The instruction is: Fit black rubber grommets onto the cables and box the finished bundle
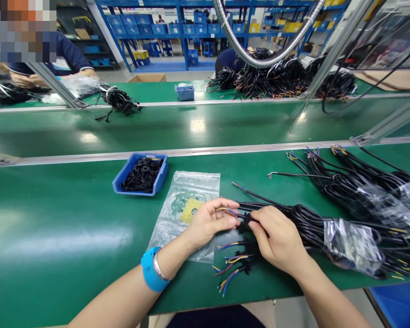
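My right hand (pixel 280 237) is closed, pinching a small black cable grommet (pixel 248 217) on the end of a black cable. My left hand (pixel 210 218) is curled round that cable's end, with its stripped wires (pixel 227 210) in yellow, blue and brown lying across the fingers. Below my hands lie several cable ends (pixel 237 259) with black grommets on them and coloured wires fanned out. A bundle of black cables (pixel 304 223), wrapped in clear plastic, stretches to the right. Part of the held cable is hidden behind my right fingers.
Left of my hands stands a blue bin (pixel 115 184) of black grommets. A clear plastic bag (pixel 177 191) with a yellow label (pixel 188 210) lies under my left hand. More cable bundles (pixel 358 191) are at right. Across the bench a co-worker's hands (pixel 23 81) are busy; a metal hose (pixel 259 61) hangs overhead.
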Motion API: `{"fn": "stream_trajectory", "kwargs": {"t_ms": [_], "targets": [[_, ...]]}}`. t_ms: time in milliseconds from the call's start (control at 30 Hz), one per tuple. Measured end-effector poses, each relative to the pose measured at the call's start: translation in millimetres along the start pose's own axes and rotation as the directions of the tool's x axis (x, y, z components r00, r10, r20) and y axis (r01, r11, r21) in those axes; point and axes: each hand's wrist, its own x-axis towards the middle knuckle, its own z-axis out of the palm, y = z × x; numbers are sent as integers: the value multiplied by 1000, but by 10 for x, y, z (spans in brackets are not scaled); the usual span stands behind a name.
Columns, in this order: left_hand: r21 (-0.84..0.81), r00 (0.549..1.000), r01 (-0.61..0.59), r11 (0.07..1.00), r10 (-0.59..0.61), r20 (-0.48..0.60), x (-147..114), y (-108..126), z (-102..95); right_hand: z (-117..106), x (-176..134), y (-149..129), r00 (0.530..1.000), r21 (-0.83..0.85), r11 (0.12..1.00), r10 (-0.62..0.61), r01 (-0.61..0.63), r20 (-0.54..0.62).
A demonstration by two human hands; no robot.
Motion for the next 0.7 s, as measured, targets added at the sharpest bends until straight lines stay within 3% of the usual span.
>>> {"fn": "stream_trajectory", "kwargs": {"t_ms": [167, 367, 533, 600, 700], "targets": [[-46, 1000, -4, 999, 3, -27, 12, -41, 13, -22, 8, -10, 1000, 18, 1000, 10, -10, 19], [35, 1000, 26, 999, -26, -11, 3, -69, -5, -20, -1, -15, 998, 25, 999, 25, -27, 56], [73, 998, 17, 997, -12, -64, 13, -79, 31, -11, -8, -14, 997, 7, 999, 35, -35, 76], [144, 996, -2, 990, 15, -91, 6, -73, 55, -35, -1, -27, 992, 8, 999, 45, -46, 114], [448, 995, -80, 891, 99, -19, -43, -50, 101, -82, 17, -52, 981, 81, 993, 64, -80, 185]]}}
